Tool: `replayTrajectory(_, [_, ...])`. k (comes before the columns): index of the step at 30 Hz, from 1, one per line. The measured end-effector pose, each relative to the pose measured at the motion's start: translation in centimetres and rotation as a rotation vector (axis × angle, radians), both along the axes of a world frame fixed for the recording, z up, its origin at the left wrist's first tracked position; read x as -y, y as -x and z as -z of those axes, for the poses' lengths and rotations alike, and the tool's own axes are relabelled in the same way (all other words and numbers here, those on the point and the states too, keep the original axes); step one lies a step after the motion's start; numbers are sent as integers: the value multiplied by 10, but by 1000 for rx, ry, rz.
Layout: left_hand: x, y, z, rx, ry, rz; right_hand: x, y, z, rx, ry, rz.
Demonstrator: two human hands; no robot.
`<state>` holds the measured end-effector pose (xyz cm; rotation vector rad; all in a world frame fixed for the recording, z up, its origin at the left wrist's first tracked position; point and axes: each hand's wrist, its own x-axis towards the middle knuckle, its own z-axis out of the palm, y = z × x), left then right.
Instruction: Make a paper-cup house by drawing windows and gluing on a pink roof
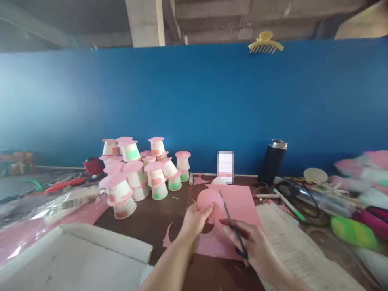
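Note:
My left hand (195, 220) pinches a pink paper circle (207, 201), holding it up above a pink paper sheet (239, 206) that lies on the brown table (151, 220). My right hand (253, 242) is closed round the handles of dark scissors (232, 224), whose blades point up and away beside the circle's right edge. A small pink offcut (166, 238) lies on the table left of the sheet.
A pile of upturned paper cups with pink paper tops (142, 173) stands at the left. A black flask (273, 161) stands by the blue wall. A white box (75, 258), printed paper (291, 246), pens and clutter (348, 202) surround the sheet.

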<state>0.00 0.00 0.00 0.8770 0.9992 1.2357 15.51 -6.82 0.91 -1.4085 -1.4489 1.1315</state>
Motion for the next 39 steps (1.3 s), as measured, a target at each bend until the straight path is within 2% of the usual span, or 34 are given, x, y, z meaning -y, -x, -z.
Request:
replayTrajectory(13, [7,4,-9,8,-20,40,-1,3,-4,-12,21,3])
replayTrajectory(39, [10,4,-13,-4,-16,34,0,4,-7,17,8,2])
